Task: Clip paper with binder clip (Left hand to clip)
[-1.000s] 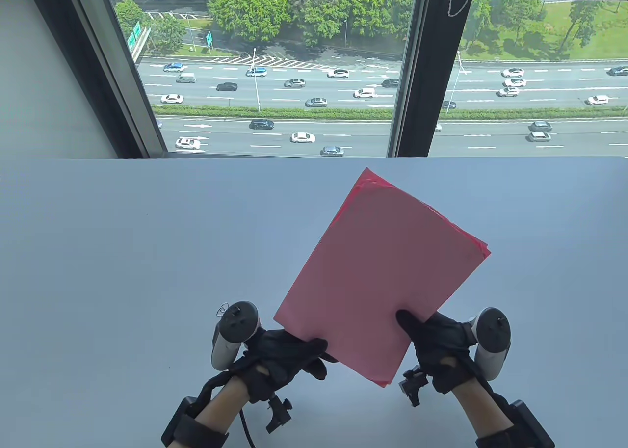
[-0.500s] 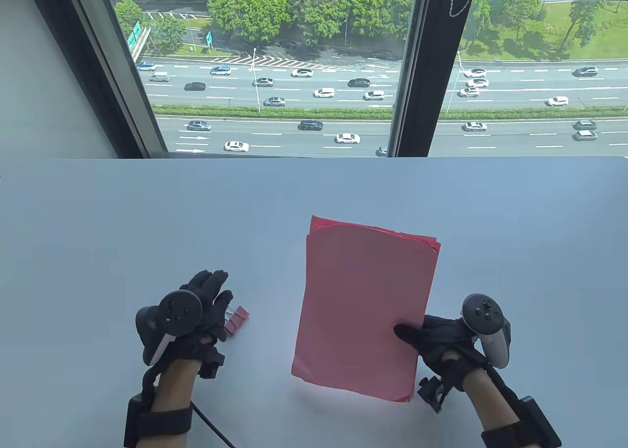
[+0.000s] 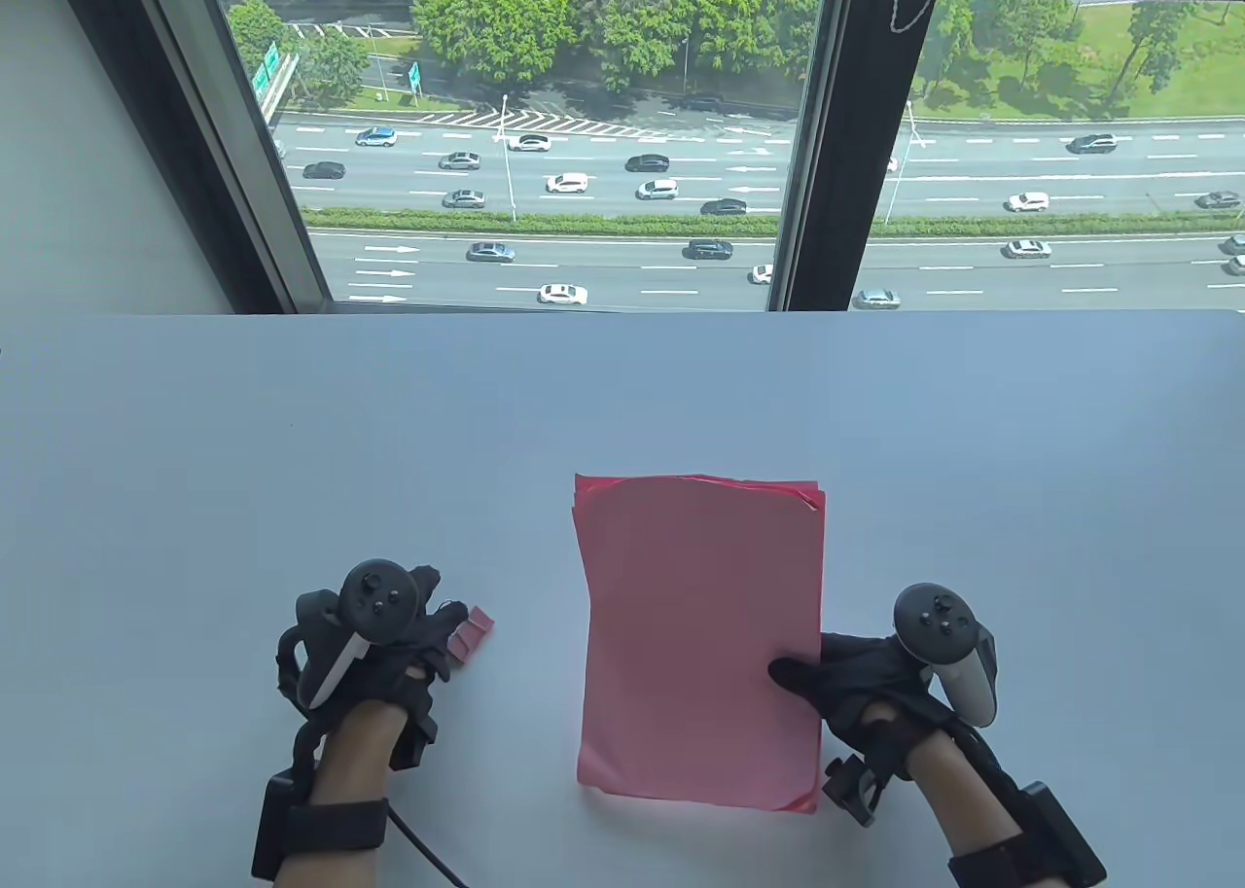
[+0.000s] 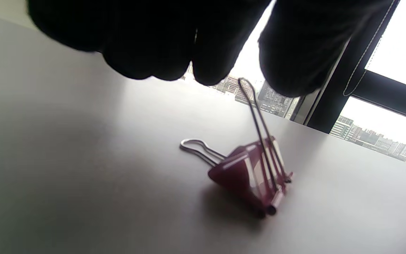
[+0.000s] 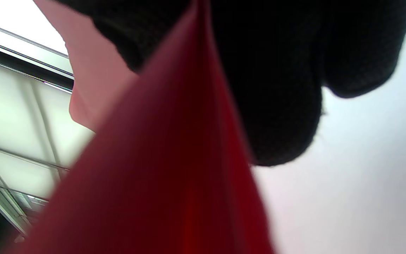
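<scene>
A stack of pink paper [image 3: 695, 635] lies near the front of the white table [image 3: 292, 460], its near edge slightly raised. My right hand [image 3: 812, 674] grips its right edge, thumb on top and fingers [image 5: 280, 91] underneath the paper [image 5: 153, 176]. A pink binder clip [image 3: 472, 630] rests on the table left of the paper. My left hand [image 3: 438, 630] is over it. In the left wrist view the clip [image 4: 248, 173] has one wire handle upright and one flat. My left hand [image 4: 245, 76] has fingertips on either side of the upright handle, with a gap.
The table's far edge meets a window [image 3: 545, 129] with a dark frame post [image 3: 807, 149]. A cable [image 3: 428, 849] trails from my left wrist toward the front edge.
My left hand let go of the paper and moved left onto the binder clip, its fingers curling down. My right hand lowered and squared the paper toward the table.
</scene>
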Demonstrator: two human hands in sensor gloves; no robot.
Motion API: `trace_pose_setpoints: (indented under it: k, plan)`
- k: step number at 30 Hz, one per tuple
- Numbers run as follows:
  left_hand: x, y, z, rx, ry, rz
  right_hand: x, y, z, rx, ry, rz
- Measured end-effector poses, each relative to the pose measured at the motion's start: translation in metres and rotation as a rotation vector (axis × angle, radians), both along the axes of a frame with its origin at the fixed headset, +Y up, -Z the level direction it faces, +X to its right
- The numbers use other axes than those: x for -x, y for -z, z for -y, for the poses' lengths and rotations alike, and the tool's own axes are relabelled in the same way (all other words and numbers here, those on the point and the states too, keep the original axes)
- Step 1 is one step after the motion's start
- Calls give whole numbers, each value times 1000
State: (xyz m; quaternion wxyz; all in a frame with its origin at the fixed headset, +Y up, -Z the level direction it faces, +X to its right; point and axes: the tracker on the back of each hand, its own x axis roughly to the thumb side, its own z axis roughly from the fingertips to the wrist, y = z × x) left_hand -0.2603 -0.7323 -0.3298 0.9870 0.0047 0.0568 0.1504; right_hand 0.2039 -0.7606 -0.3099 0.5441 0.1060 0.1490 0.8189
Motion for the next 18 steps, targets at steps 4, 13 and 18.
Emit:
trace_pose_setpoints:
  k: [4, 13, 18]
  plan:
    - [-5, 1, -2, -12, 41, 4, 3, -1, -2, -40, -11, -29]
    - [-13, 1, 0, 22, 92, 17, 1, -1, -7, -85, 11, -13]
    - [-16, 0, 1, 31, 113, 17, 2, -1, -6, -81, 13, -17]
